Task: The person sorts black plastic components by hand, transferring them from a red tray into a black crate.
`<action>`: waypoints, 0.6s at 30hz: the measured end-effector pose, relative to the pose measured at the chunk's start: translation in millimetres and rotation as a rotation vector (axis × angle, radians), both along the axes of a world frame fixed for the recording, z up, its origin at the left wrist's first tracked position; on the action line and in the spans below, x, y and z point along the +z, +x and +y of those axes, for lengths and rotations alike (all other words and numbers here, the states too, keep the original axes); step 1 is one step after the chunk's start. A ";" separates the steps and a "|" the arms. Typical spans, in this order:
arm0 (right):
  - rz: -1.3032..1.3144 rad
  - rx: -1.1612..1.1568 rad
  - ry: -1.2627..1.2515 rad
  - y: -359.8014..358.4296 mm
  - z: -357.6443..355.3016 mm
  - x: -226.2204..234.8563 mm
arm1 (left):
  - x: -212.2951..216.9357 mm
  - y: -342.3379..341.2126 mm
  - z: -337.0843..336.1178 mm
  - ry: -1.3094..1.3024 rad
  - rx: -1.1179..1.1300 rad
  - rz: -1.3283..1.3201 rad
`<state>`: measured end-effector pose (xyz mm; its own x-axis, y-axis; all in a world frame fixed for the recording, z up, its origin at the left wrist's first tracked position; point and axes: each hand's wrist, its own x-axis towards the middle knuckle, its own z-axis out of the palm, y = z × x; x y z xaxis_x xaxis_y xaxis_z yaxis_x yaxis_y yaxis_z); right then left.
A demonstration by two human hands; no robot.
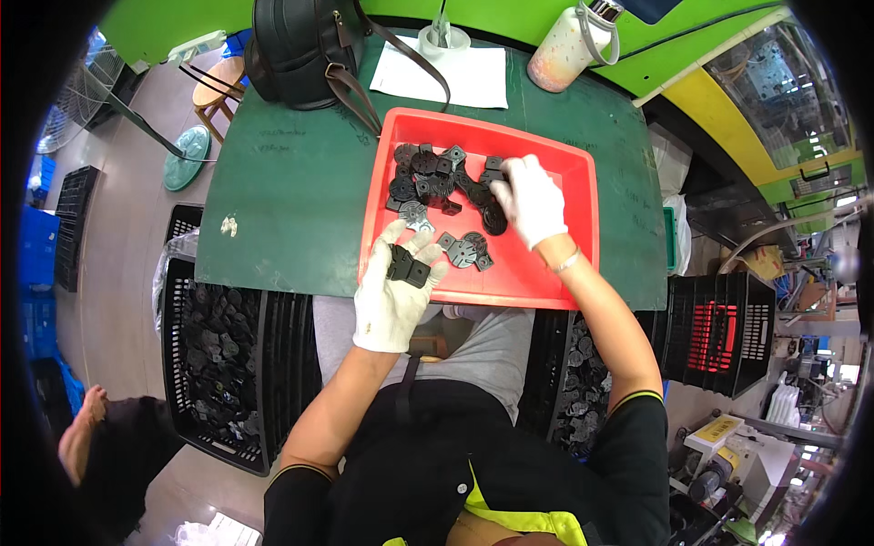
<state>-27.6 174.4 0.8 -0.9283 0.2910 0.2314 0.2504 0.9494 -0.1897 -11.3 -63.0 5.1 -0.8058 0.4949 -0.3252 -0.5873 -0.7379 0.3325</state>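
Here my white-gloved left hand loosely grips small black plastic parts at the shallow red plastic tray's near-left edge. My gloved right hand, fingers curled, picks at the black pile. I judge that loose hold could spill pieces off the edge.

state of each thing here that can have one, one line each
left hand: gloved, fingers closed on a black plastic part
right hand: gloved, fingers down in the pile of black parts
red tray: flat on the green table, partly filled
black bag: upright, strap hanging loose
bottle: capped, leaning
left black crate: filled with black parts
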 end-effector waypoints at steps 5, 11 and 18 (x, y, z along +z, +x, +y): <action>-0.183 0.543 -0.166 26.9 -40.9 -13.7 | 2.1 -1.2 3.0 -0.029 -0.016 -0.025; -0.351 0.477 -0.406 15.5 -42.6 -10.1 | -2.2 -3.5 2.0 0.029 -0.029 -0.066; -0.059 -0.034 -1.672 48.6 -38.3 8.7 | -2.6 -2.1 1.7 0.064 -0.028 -0.045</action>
<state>21.0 136.0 9.5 -0.9122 0.1839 -0.3661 0.3084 -0.2801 -0.9091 -13.4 -61.3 2.4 -0.7764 0.5383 -0.3278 -0.6217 -0.7397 0.2577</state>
